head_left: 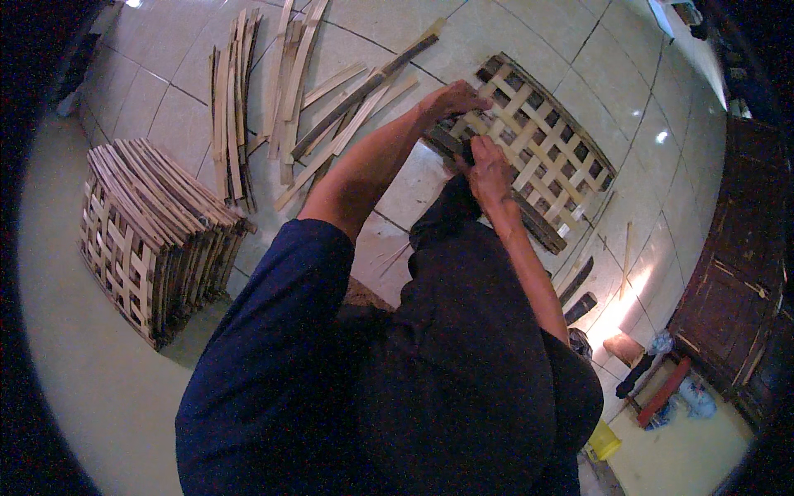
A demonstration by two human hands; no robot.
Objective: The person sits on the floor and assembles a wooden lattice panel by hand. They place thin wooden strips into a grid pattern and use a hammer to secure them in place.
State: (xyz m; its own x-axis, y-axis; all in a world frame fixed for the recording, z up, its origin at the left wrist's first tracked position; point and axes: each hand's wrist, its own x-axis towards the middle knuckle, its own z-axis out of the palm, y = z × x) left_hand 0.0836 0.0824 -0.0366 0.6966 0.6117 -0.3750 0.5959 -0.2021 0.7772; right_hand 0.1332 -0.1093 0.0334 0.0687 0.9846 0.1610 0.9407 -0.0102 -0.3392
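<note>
A woven lattice panel point(542, 140) of pale, flat bamboo strips with darker edge strips lies tilted on the floor, ahead and to the right. My left hand point(457, 101) is closed at the panel's left end, its fingers curled over the strips there. Closer to me, my right hand point(490, 172) has bent fingers closed on the near left corner, by the dark edge strip. Parts of both hands' fingertips are hidden. Loose bamboo strips point(289, 99) lie in bunches left of the panel, and a thicker dark-edged strip point(364, 95) lies across some of them.
A stack of similar woven panels point(157, 231) stands at the left. Right of my leg, a dark-bladed knife point(576, 279) lies on the tiled floor point(628, 153). Farther right are a wooden block point(624, 349), a dark wooden cabinet point(732, 281) and a yellow container point(605, 441).
</note>
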